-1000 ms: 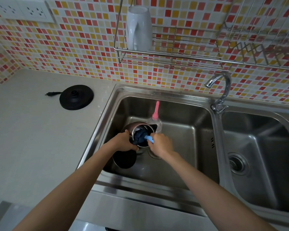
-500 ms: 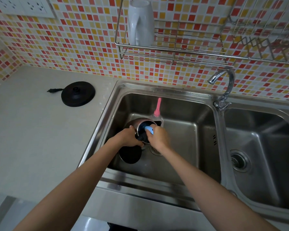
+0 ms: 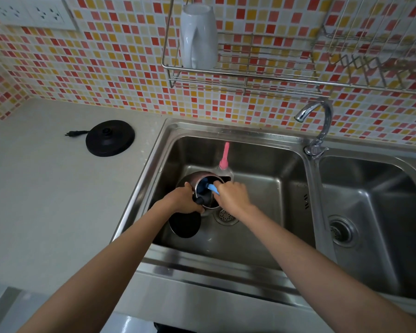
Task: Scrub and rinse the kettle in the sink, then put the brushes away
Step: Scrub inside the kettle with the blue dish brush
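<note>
On the desk [image 3: 46, 200] at far left we see the black kettle base [image 3: 110, 138] (its plug lies beside it). In the left basin of the sink [image 3: 269, 188] our left hand [image 3: 184, 200] wraps its fingers tightly around the kettle [image 3: 197, 186], its lid hanging open nearer us. Our right hand [image 3: 231, 195] grips the blue brush [image 3: 210, 187], pushed inside. A pink brush [image 3: 225, 156] stands just behind.

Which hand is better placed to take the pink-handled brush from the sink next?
Left, probably: the right hand holds the blue brush inside the steel kettle; the left hand only steadies it.
</note>
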